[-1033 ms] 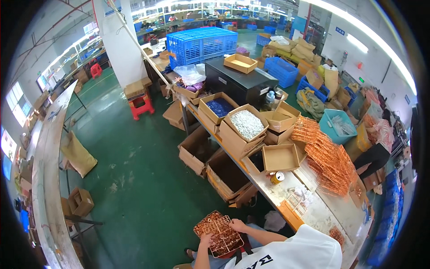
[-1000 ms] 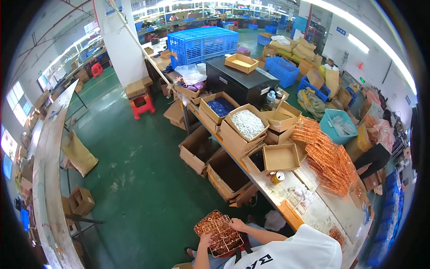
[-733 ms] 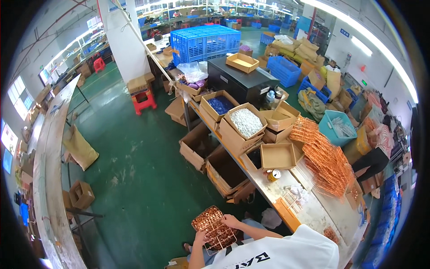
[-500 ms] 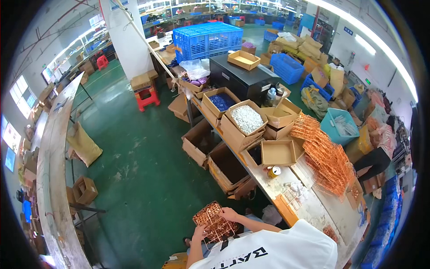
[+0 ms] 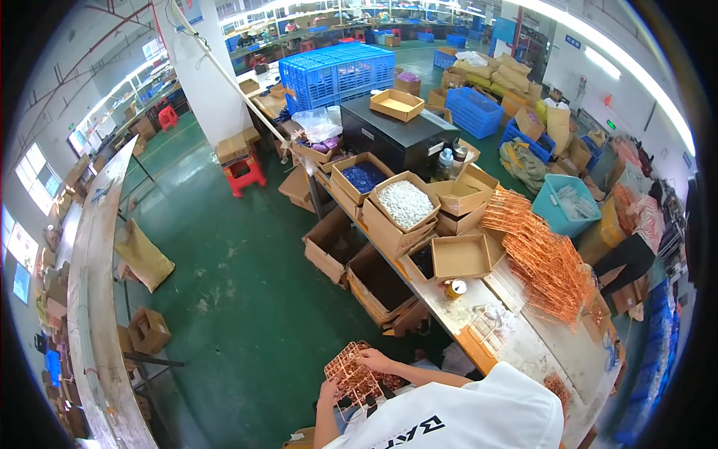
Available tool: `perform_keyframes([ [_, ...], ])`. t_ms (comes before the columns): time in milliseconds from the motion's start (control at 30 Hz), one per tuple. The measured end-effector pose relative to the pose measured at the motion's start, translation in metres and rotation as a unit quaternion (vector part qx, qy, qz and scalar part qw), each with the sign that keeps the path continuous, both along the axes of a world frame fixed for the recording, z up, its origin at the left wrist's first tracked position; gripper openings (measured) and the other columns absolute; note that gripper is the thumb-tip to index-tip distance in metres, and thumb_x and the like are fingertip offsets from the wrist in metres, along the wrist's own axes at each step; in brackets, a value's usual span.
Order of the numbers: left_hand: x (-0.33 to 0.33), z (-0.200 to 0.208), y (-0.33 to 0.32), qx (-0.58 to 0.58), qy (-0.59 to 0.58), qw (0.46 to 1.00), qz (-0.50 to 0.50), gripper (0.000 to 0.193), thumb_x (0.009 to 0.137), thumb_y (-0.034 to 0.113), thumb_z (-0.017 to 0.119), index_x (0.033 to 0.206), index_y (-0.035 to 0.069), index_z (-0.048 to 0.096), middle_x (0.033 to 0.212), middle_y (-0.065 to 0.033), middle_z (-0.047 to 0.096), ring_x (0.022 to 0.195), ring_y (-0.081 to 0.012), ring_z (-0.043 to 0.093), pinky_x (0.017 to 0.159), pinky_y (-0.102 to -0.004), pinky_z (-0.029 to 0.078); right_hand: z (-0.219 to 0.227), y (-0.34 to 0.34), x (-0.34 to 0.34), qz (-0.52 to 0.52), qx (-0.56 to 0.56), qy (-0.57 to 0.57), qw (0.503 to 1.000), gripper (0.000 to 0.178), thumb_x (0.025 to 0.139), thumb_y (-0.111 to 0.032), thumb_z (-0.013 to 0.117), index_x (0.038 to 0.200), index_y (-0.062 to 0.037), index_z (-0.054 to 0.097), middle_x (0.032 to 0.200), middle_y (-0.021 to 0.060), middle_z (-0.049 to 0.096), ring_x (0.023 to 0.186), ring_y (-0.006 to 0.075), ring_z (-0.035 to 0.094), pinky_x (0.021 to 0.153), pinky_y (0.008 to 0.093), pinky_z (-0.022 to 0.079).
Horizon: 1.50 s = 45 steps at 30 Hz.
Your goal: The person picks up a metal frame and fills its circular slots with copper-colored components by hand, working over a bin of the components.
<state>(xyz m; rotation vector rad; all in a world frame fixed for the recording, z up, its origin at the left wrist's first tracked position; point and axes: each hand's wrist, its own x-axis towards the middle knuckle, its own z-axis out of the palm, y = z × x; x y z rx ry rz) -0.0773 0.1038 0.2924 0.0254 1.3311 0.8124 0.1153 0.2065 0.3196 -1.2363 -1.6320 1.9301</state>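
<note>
Workbench [image 5: 523,352] with a large stack of copper wire racks [image 5: 546,262] at its right end; the stack leans and overhangs the bench, so a knock could, in my judgement, tip racks to the green floor [image 5: 247,299]. One blue plastic crate [image 5: 340,75] stands beyond. About six open cardboard boxes [image 5: 404,209] crowd the bench; one holds white parts and one blue, and those at the edge could be nudged off.

One copper wire rack [image 5: 355,378] is held low in front of the person, above the floor. The left hand [image 5: 329,391] grips its near edge, fingers curled; the right hand [image 5: 376,363] closes over its far side. A loose grip could let it slip or snag on the white sleeve [image 5: 479,404].
</note>
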Motion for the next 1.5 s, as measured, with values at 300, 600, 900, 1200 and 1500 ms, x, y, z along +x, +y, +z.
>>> perform_keyframes([
  [300,-0.008,-0.021,-0.003,0.052,-0.173,0.979,0.099,0.010,0.089,0.010,0.049,0.096,0.003,0.050,0.078,-0.0028,0.049,0.056,-0.0085,0.044,0.039,-0.0168,0.031,0.025,0.006,0.008,-0.014,-0.220,0.112,0.969,0.020,0.089,-0.026,0.053,0.083,-0.0074,0.056,0.060,-0.0032,0.047,0.044,0.0038,0.037,0.039,0.0191,0.025],
  [600,0.004,-0.002,-0.009,0.092,-0.274,0.945,0.151,0.010,0.092,0.015,0.047,0.095,0.006,0.048,0.074,-0.0015,0.045,0.058,-0.0076,0.042,0.038,-0.0153,0.032,0.041,0.000,0.012,-0.049,-0.334,0.222,0.915,0.019,0.094,-0.024,0.044,0.087,-0.0069,0.050,0.062,-0.0009,0.045,0.046,0.0055,0.034,0.041,0.0207,0.024],
  [900,0.005,-0.003,-0.014,0.081,-0.268,0.952,0.124,0.009,0.092,0.013,0.046,0.096,0.006,0.047,0.073,-0.0015,0.042,0.058,-0.0077,0.040,0.037,-0.0147,0.030,0.034,-0.013,0.027,-0.069,-0.277,0.171,0.943,0.019,0.091,-0.020,0.048,0.078,-0.0070,0.051,0.064,0.0022,0.053,0.044,0.0061,0.039,0.039,0.0191,0.029],
  [1200,0.024,-0.005,-0.011,0.080,-0.308,0.946,0.057,0.011,0.093,0.018,0.043,0.084,0.012,0.047,0.066,0.0009,0.040,0.050,-0.0058,0.035,0.044,-0.0157,0.031,0.028,-0.035,0.018,-0.143,-0.254,0.130,0.948,0.021,0.090,-0.025,0.051,0.076,-0.0084,0.053,0.058,-0.0006,0.048,0.041,0.0060,0.035,0.037,0.0207,0.025],
  [1500,0.046,0.033,0.020,0.047,-0.100,0.985,-0.131,0.029,0.093,0.034,0.038,0.086,0.011,0.055,0.068,-0.0008,0.057,0.045,-0.0050,0.039,0.039,-0.0159,0.032,0.037,-0.039,-0.004,-0.106,-0.141,0.138,0.974,0.018,0.090,-0.020,0.050,0.082,-0.0041,0.054,0.063,-0.0003,0.050,0.050,0.0069,0.044,0.043,0.0218,0.033],
])
